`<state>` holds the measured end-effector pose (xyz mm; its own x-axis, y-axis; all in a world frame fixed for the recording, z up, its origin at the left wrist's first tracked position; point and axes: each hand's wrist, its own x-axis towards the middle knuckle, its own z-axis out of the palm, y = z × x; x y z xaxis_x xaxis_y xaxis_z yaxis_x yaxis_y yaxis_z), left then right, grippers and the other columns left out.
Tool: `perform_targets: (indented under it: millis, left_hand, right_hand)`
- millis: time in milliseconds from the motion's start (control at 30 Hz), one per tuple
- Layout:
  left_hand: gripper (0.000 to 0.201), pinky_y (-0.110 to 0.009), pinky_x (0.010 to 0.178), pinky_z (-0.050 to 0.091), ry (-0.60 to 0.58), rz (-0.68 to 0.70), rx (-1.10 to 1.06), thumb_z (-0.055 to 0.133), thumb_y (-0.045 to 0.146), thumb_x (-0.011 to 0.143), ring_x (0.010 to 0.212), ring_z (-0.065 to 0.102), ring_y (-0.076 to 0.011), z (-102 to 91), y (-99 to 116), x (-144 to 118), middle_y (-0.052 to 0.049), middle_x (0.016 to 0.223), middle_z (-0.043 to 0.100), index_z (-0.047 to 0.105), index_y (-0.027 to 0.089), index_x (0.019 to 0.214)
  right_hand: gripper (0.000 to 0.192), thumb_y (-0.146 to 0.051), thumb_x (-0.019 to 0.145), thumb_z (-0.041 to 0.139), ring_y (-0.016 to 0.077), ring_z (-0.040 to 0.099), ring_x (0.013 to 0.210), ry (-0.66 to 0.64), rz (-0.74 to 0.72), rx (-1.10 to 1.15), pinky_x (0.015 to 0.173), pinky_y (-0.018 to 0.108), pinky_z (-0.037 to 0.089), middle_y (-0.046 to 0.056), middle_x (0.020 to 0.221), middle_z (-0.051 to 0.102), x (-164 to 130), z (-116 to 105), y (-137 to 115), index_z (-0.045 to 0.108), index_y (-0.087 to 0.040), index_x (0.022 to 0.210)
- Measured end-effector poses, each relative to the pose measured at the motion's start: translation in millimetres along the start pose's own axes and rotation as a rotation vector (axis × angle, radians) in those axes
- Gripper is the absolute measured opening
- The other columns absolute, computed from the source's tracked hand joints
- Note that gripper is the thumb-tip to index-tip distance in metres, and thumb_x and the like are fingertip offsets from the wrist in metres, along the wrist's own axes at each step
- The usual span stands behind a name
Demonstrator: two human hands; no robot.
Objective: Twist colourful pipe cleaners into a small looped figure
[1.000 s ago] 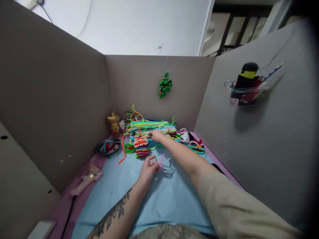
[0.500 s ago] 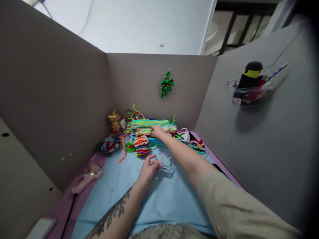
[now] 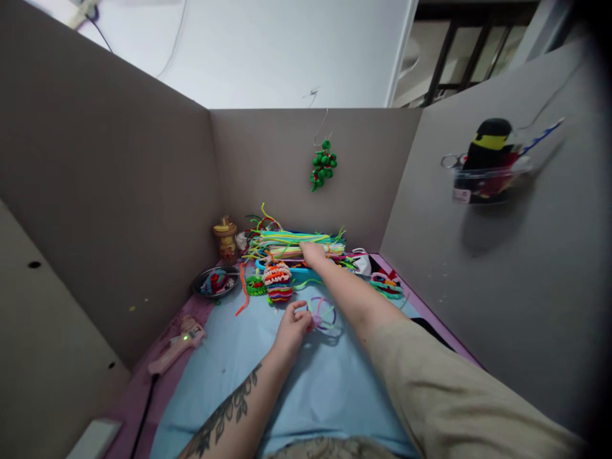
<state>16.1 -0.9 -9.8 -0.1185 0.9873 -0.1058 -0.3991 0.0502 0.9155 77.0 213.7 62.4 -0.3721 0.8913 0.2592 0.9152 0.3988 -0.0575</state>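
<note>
Between the thumb and fingers of my left hand [image 3: 293,326] is a small round frame of bent purple and green pipe cleaners [image 3: 326,313], held just over the blue cloth [image 3: 229,382]. My right hand [image 3: 313,254] reaches to the back, onto a heap of many-coloured pipe cleaners [image 3: 287,240]. Its fingers are hidden among the stems, so their grip does not show. In front of the heap stands a striped fuzzy figure [image 3: 278,282], with a green fuzzy piece [image 3: 257,286] at its left.
On the left lie a metal bowl of coloured pieces [image 3: 216,282] and a pink glue gun [image 3: 178,349] with its light on. A cup [image 3: 225,239] stands behind. Green beads [image 3: 324,166] hang at the back panel; a holder [image 3: 488,185] with scissors hangs right.
The whole view has shifted slightly, with everything now a little further right. My right hand sits somewhat further right along the pipe cleaner heap. My left hand keeps hold of the round frame.
</note>
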Motion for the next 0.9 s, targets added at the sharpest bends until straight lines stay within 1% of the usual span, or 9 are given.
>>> perform_targets:
  millis: [100, 167, 300, 400, 500, 600, 667, 767, 900]
  left_hand:
    - [0.051, -0.022, 0.053, 0.038, -0.012, 0.017, 0.0, 0.07, 0.031, 0.054, 0.05, 0.051, -0.0096, -0.2, 2, -1, 0.002, 0.061, 0.056, 0.045, 0.016, 0.096]
    - [0.05, -0.023, 0.054, 0.038, -0.01, 0.022, -0.005, 0.069, 0.029, 0.055, 0.051, 0.051, -0.0097, 0.7, 4, -3, 0.002, 0.061, 0.056, 0.045, 0.016, 0.096]
    - [0.049, -0.023, 0.056, 0.039, -0.011, 0.016, -0.018, 0.069, 0.027, 0.055, 0.051, 0.051, -0.0095, 3.0, 6, -6, 0.003, 0.06, 0.055, 0.045, 0.016, 0.096]
    - [0.048, -0.022, 0.055, 0.038, -0.016, 0.012, -0.018, 0.068, 0.025, 0.056, 0.05, 0.05, -0.0089, 3.3, 7, -6, 0.003, 0.06, 0.055, 0.044, 0.016, 0.096]
    - [0.047, -0.022, 0.054, 0.037, -0.005, 0.017, -0.017, 0.067, 0.025, 0.056, 0.051, 0.05, -0.0093, 2.5, 7, -6, 0.003, 0.06, 0.055, 0.045, 0.016, 0.096]
    - [0.046, -0.022, 0.054, 0.037, -0.005, 0.027, -0.008, 0.067, 0.025, 0.057, 0.051, 0.05, -0.0092, 1.5, 6, -6, 0.003, 0.06, 0.054, 0.045, 0.016, 0.097]
    - [0.045, -0.022, 0.053, 0.037, -0.018, 0.032, -0.001, 0.066, 0.024, 0.058, 0.05, 0.049, -0.0088, 1.2, 5, -6, 0.003, 0.059, 0.054, 0.045, 0.016, 0.097]
    - [0.044, -0.021, 0.053, 0.036, -0.033, 0.043, 0.001, 0.064, 0.024, 0.06, 0.05, 0.048, -0.0085, 1.3, 4, -5, 0.003, 0.059, 0.054, 0.043, 0.015, 0.098]
    - [0.047, -0.021, 0.052, 0.035, -0.039, 0.039, -0.009, 0.066, 0.025, 0.059, 0.049, 0.048, -0.0083, 1.4, 3, -4, 0.004, 0.058, 0.054, 0.043, 0.015, 0.098]
  right_hand:
    - [0.034, -0.016, 0.086, 0.036, 0.0239, 0.058, 0.094, -0.004, 0.051, 0.007, 0.078, 0.035, 0.04, 0.013, 0.103, 0.062, 6, -9, 10, 0.042, -0.021, 0.119]
    - [0.036, -0.017, 0.085, 0.036, 0.0237, 0.059, 0.091, -0.003, 0.071, 0.017, 0.074, 0.033, 0.041, 0.012, 0.103, 0.062, 11, -16, 16, 0.041, -0.022, 0.12]
    - [0.033, -0.018, 0.084, 0.037, 0.0217, 0.058, 0.093, 0.011, 0.066, 0.042, 0.073, 0.03, 0.041, 0.007, 0.107, 0.06, 17, -23, 25, 0.044, -0.025, 0.116]
    - [0.031, -0.018, 0.084, 0.038, 0.0203, 0.057, 0.092, 0.018, 0.059, 0.056, 0.075, 0.03, 0.04, 0.006, 0.104, 0.061, 18, -21, 24, 0.048, -0.026, 0.112]
    - [0.026, -0.023, 0.084, 0.041, 0.0221, 0.051, 0.102, 0.048, 0.054, 0.055, 0.081, 0.033, 0.039, 0.008, 0.109, 0.058, 15, -18, 19, 0.051, -0.024, 0.107]
    - [0.03, -0.028, 0.08, 0.05, 0.0263, 0.041, 0.114, 0.11, 0.053, 0.055, 0.089, 0.038, 0.034, 0.013, 0.121, 0.049, 12, -15, 13, 0.05, -0.02, 0.109]
    - [0.031, -0.025, 0.079, 0.05, 0.0261, 0.045, 0.109, 0.12, 0.042, 0.07, 0.086, 0.037, 0.035, 0.014, 0.117, 0.051, 10, -15, 7, 0.049, -0.019, 0.109]
    - [0.025, -0.02, 0.082, 0.044, 0.0225, 0.055, 0.091, 0.081, 0.002, 0.105, 0.076, 0.032, 0.04, 0.012, 0.099, 0.061, 11, -14, -4, 0.05, -0.019, 0.106]
    - [0.02, -0.018, 0.079, 0.046, 0.0187, 0.057, 0.08, 0.061, -0.131, 0.17, 0.066, 0.025, 0.039, 0.007, 0.089, 0.063, 11, -11, -25, 0.054, -0.017, 0.097]
